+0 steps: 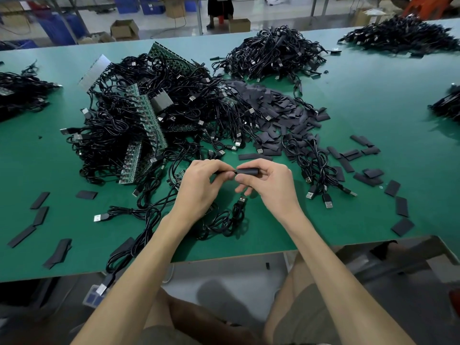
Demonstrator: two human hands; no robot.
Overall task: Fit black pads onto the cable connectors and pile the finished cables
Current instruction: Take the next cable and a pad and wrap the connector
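My left hand (199, 188) pinches the end of a black cable connector (225, 172) above the green table. My right hand (267, 181) holds a black pad (249, 171) between thumb and fingers, its open end right at the connector tip. The cable (224, 217) from the connector loops down onto the table below my hands, with its USB plug (242, 200) lying free. A big tangle of black cables with green circuit boards (144, 120) lies behind my left hand. A heap of loose black pads (276, 113) lies behind my right hand.
More cable piles sit at the back centre (271, 54), back right (400, 36), far left (20, 93) and right edge (448, 103). Loose pads lie scattered at the front left (39, 215) and right (400, 207). The table's front edge (224, 257) is close to my lap.
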